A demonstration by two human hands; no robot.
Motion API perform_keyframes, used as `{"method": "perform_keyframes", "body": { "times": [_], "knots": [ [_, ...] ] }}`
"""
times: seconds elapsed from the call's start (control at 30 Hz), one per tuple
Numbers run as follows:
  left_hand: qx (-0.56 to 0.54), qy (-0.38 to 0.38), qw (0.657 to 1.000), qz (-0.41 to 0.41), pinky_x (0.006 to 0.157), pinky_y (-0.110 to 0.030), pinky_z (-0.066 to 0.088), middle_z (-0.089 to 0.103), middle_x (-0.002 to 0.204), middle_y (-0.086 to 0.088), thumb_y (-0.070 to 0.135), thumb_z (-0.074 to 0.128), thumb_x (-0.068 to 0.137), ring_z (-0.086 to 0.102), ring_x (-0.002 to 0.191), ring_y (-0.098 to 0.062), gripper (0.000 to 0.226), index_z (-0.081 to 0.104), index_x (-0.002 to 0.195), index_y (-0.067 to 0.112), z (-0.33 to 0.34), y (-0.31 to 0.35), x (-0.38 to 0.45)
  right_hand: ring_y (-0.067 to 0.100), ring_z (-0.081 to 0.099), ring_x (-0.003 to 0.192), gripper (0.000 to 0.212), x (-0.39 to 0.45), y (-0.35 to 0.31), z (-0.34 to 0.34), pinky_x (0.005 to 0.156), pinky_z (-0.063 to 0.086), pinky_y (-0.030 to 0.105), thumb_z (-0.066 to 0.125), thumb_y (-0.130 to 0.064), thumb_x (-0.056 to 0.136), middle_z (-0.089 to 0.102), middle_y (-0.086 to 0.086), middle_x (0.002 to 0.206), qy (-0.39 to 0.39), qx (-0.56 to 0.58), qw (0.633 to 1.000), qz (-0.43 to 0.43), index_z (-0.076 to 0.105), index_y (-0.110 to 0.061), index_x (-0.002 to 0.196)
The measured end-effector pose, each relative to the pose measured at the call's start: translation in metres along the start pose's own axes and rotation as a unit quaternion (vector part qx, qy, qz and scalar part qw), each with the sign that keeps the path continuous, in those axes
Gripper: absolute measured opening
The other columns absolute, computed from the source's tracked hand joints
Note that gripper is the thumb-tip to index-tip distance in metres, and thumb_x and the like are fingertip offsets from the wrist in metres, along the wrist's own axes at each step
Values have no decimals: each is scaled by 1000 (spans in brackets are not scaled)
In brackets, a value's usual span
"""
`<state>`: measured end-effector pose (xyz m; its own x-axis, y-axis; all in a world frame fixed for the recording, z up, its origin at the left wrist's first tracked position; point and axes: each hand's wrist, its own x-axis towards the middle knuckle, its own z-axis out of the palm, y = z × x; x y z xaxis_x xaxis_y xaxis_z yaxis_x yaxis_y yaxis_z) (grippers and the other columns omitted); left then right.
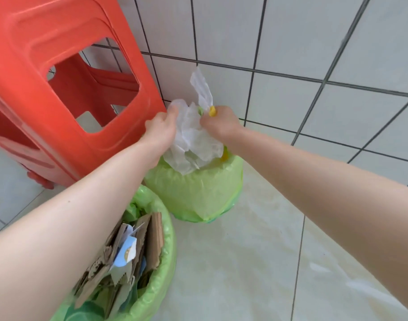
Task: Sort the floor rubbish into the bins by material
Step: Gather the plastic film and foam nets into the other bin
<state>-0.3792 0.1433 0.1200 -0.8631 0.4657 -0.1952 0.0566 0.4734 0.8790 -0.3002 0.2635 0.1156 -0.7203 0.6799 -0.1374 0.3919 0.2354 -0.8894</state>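
Setting: tiled corner, a pale floor [256, 262] meeting a white wall [291, 42].
Rubbish: a crumpled white plastic bag [193, 140] is hanging above the far bin [198, 193], with yellow bits showing at its edges.
Handling: it is looking very light, limp and slippery; bunched folds should give the surest grip.
Left hand [160, 129]: fingers are curling into the bag's left side.
Right hand [219, 122]: fingers are pinching its upper right.
Near bin [168, 239]: green-lined, it is holding cardboard [149, 239].
Surroundings: a red stool [59, 77] is standing just left.
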Motion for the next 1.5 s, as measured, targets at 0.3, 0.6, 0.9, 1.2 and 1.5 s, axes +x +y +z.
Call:
{"method": "perform_keyframes", "body": {
  "times": [0.3, 0.6, 0.9, 1.2, 1.5],
  "knots": [
    [315, -33, 915, 250, 102, -39, 38, 22, 138, -4, 53, 37, 95, 49, 115, -30, 60, 22, 147, 25, -4, -17, -2, 35, 47, 114, 39, 9, 32, 3, 68, 40, 37, 54, -28, 88, 58, 15, 109, -81, -487, 860, -132, 40, -9, 119],
    [480, -252, 815, 204, 112, -36, 30, 42, 146, -4, 43, 43, 97, 39, 134, -23, 45, 49, 136, 21, -17, -14, 4, 34, 36, 121, 76, 0, 27, -19, 103, 35, 45, 50, -62, 84, 48, 14, 129, -116, -540, 791, -263, 36, -8, 136],
    [440, -358, 810, 149, 114, -26, 14, 20, 153, 19, 55, 60, 83, 18, 143, -5, 71, 26, 144, 47, -46, 8, -18, 30, 55, 101, 32, -3, 30, -29, 88, 47, 47, 39, -35, 97, 57, 7, 108, -195, -458, 836, -231, 54, -16, 117],
    [548, -297, 773, 118, 91, -33, 39, 56, 124, -13, 33, 28, 104, 52, 100, -26, 41, 55, 121, 6, 20, -21, 19, 28, 59, 86, 64, 7, 16, -15, 79, 45, 37, 18, -54, 98, 63, 12, 90, -194, -368, 874, -250, 58, -4, 98],
    [602, -383, 698, 52, 96, -36, 43, 58, 118, -11, 34, 39, 101, 56, 108, -27, 42, 50, 130, 7, 36, -27, 27, 20, 50, 68, 28, 16, 22, 4, 52, 38, 29, 46, -27, 96, 50, 3, 81, -301, -598, 733, -122, 54, -8, 115]
  ]
}}
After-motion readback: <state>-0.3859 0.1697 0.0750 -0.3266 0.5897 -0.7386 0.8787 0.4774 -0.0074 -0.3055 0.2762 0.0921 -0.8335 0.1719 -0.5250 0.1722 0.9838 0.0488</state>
